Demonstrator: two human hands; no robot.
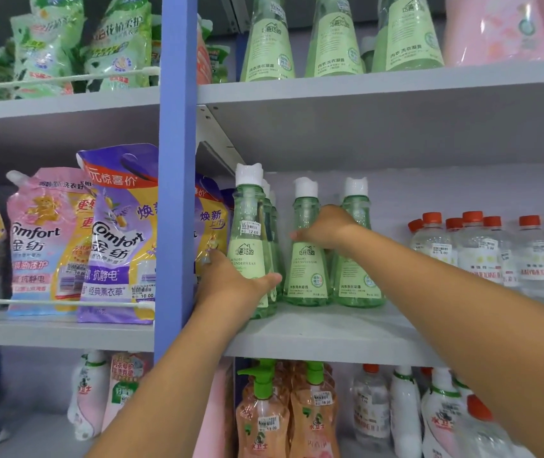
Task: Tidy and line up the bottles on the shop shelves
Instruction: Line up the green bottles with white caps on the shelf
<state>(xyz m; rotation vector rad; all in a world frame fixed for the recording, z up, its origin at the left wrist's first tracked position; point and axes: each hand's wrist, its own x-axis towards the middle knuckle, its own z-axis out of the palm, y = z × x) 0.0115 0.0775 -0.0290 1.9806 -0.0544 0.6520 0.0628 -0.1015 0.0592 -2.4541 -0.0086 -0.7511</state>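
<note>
My left hand [230, 282] grips the base of the front green bottle [250, 246] at centre frame, near the shelf [330, 335] edge; my right hand [325, 228] grips the neck of the middle bottle [307, 259], with a third bottle [356, 259] just right of it. These bottles are tall and narrow-topped, so a careless nudge could topple one into the others or off the edge.

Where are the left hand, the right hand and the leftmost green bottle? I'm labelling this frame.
left hand [230, 285]: head view, back of the hand.
right hand [326, 228]: head view, back of the hand.
leftmost green bottle [247, 223]: head view, upper body by the price sticker.
</note>
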